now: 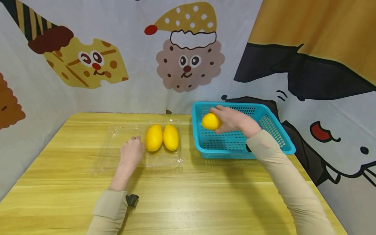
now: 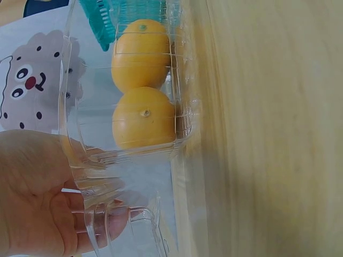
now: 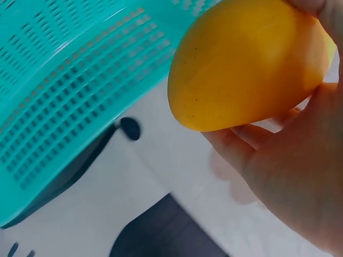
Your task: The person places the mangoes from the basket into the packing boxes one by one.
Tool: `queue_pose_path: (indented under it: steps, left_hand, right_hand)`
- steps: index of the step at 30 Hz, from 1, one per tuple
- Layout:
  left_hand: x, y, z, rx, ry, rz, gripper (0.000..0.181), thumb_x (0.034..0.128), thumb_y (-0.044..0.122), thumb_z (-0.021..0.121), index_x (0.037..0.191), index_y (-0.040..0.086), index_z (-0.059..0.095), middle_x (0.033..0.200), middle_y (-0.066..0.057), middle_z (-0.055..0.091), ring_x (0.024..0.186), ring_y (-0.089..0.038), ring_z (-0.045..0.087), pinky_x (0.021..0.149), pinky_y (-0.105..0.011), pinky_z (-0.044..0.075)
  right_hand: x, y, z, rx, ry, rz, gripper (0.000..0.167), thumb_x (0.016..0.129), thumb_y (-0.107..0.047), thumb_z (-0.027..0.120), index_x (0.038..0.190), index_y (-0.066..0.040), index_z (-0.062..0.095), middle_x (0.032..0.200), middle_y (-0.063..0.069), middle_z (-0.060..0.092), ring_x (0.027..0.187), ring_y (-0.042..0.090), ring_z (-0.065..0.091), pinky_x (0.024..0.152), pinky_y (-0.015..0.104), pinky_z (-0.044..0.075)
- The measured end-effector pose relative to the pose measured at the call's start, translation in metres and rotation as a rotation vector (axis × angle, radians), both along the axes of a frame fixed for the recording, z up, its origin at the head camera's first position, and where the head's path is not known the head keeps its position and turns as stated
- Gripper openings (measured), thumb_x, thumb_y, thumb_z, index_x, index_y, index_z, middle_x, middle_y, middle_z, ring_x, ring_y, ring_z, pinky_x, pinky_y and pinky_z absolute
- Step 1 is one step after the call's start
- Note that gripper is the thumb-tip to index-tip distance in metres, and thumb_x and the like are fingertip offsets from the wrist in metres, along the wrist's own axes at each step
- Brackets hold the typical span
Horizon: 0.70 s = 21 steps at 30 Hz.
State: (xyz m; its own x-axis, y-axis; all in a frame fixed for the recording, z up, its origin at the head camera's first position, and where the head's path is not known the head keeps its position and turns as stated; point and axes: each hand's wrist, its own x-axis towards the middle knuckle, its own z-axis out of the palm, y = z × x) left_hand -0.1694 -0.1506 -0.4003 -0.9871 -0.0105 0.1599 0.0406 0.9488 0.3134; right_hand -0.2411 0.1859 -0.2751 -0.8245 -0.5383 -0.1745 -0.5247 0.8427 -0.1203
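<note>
A yellow mango [image 1: 211, 121] is gripped in my right hand [image 1: 230, 120], held over the left part of the blue plastic basket [image 1: 243, 153]. The right wrist view shows the fingers and thumb around the mango [image 3: 241, 69]. Two more mangoes [image 1: 154, 138] [image 1: 171, 137] lie side by side in one half of an open clear plastic clamshell box [image 1: 163, 161]. My left hand [image 1: 132, 150] holds that box where its halves meet; in the left wrist view, the fingers [image 2: 115, 222] curl behind the clear plastic.
The box's other half [image 1: 107, 153] lies spread open to the left on the wooden table [image 1: 182, 199]. The basket stands at the table's right side, near the cartoon-printed cloth [image 1: 135, 98] behind.
</note>
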Motion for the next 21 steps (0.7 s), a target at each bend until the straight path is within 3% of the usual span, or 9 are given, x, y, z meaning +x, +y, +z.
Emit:
queue_pose_path:
  steps: [12, 21]
  left_hand:
    - [0.0, 0.0, 0.0, -0.008, -0.008, 0.002, 0.029, 0.0912, 0.015, 0.061, 0.101, -0.013, 0.06, 0.086, -0.025, 0.063, 0.061, -0.029, 0.058, 0.05, -0.035, 0.05]
    - [-0.001, 0.0, 0.001, -0.004, -0.023, 0.005, 0.03, 0.0918, 0.015, 0.06, 0.102, -0.013, 0.06, 0.086, -0.024, 0.063, 0.059, -0.027, 0.056, 0.048, -0.033, 0.048]
  right_hand:
    - [0.021, -0.05, -0.002, -0.04, 0.106, 0.119, 0.061, 0.073, -0.028, 0.074, 0.127, -0.019, 0.047, 0.112, 0.005, 0.05, 0.093, 0.026, 0.052, 0.077, 0.04, 0.051]
    - [0.028, -0.082, -0.012, -0.065, 0.14, 0.193, 0.065, 0.074, -0.032, 0.075, 0.13, -0.018, 0.047, 0.119, 0.006, 0.051, 0.096, 0.026, 0.054, 0.076, 0.039, 0.053]
